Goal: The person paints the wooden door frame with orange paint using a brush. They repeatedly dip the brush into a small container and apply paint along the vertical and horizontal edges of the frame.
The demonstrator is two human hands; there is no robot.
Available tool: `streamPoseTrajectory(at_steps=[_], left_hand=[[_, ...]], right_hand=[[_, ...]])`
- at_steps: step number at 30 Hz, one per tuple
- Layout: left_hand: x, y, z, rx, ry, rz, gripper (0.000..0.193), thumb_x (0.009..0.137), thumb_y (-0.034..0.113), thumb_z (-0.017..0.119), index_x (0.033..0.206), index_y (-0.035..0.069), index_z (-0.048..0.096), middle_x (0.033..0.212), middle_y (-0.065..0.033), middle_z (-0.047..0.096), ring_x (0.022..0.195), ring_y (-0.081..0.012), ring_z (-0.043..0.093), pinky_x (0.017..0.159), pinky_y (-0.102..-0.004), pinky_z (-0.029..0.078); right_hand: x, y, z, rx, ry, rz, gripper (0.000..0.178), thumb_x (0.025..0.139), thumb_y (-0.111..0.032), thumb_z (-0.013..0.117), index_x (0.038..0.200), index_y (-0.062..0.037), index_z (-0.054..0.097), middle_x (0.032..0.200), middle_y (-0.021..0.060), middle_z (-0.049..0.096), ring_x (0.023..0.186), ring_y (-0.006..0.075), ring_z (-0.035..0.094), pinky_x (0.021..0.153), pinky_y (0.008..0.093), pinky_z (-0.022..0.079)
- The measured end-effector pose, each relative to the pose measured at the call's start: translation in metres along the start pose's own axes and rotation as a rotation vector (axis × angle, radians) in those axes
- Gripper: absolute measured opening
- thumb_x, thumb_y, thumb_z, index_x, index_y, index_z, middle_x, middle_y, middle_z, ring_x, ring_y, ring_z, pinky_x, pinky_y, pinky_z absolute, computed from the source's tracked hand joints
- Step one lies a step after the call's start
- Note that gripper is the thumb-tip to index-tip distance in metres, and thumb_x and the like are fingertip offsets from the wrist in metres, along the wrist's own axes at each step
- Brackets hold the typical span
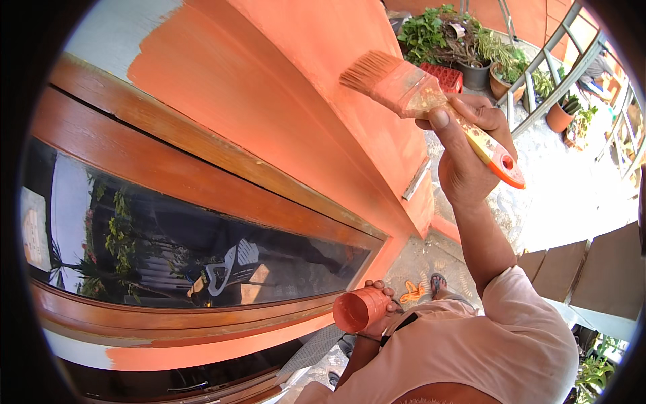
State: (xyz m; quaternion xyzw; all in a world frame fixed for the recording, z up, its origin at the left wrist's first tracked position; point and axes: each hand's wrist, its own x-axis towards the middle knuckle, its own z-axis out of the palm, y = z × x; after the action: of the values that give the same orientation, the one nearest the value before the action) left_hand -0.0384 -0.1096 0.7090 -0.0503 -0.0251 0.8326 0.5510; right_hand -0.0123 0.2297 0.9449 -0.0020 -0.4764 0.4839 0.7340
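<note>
My right hand [471,148] is raised and wrapped round the handle of a paintbrush [418,94]. The brush's wide bristles are stained orange and point toward the wall, and dried paint crusts its ferrule; the handle ends in an orange tip with a hole. Bristles and wall overlap in view, and I cannot tell whether they touch. Lower down, my left hand [385,310] grips an orange-red paint cup [356,311], its mouth turned toward the window side. What lies at the bottom of the cup is hidden. Fresh orange paint covers most of the wall [269,101].
A pale unpainted patch [114,40] shows at the upper left. Below the wall runs a wood-framed window [168,236] with reflections in its glass. Potted plants [474,67], a red crate [444,77] and a metal ladder [538,74] stand at the upper right.
</note>
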Motion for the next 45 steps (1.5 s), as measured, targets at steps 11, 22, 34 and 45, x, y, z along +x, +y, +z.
streamPoseTrajectory(at_steps=[11,22,34,45], left_hand=[[-0.007,0.001,-0.001,0.051,0.013,-0.022,0.051,0.096,0.039,0.074,0.135,0.011,0.059,0.137,-0.0101,0.055,0.132,-0.0322,0.05,0.094,-0.0537,0.056],[-0.012,0.006,-0.004,0.019,-0.045,-0.121,0.054,0.095,0.04,0.074,0.138,0.011,0.058,0.138,-0.011,0.055,0.133,-0.033,0.049,0.096,-0.0549,0.056],[-0.06,-0.02,-0.025,-0.035,-0.031,-0.098,0.061,0.094,0.044,0.075,0.141,0.009,0.059,0.139,-0.012,0.056,0.134,-0.0348,0.05,0.097,-0.0559,0.055],[-0.043,-0.071,-0.021,-0.032,-0.038,0.32,0.056,0.093,0.04,0.075,0.138,0.011,0.06,0.137,-0.0093,0.056,0.132,-0.0322,0.05,0.094,-0.0535,0.054]], right_hand=[[-0.036,0.056,0.03,-0.147,-0.12,-0.081,0.03,0.095,0.003,0.077,0.115,0.0003,0.055,0.122,0.0206,0.064,0.104,0.0255,0.071,0.085,0.0404,0.069],[-0.113,0.066,-0.04,-0.146,-0.184,0.238,0.023,0.097,0.003,0.075,0.107,0.0037,0.054,0.116,0.0228,0.067,0.099,0.0269,0.077,0.081,0.0376,0.068],[-0.089,0.001,-0.122,-0.247,-0.139,0.634,0.023,0.09,-0.001,0.082,0.109,0.0003,0.068,0.114,0.0099,0.076,0.104,0.0155,0.072,0.093,0.0314,0.059],[0.0,0.054,-0.107,-0.226,-1.305,-0.002,0.023,0.084,-0.003,0.08,0.106,-0.0053,0.073,0.099,0.0107,0.075,0.088,0.0341,0.073,0.076,0.0431,0.058]])
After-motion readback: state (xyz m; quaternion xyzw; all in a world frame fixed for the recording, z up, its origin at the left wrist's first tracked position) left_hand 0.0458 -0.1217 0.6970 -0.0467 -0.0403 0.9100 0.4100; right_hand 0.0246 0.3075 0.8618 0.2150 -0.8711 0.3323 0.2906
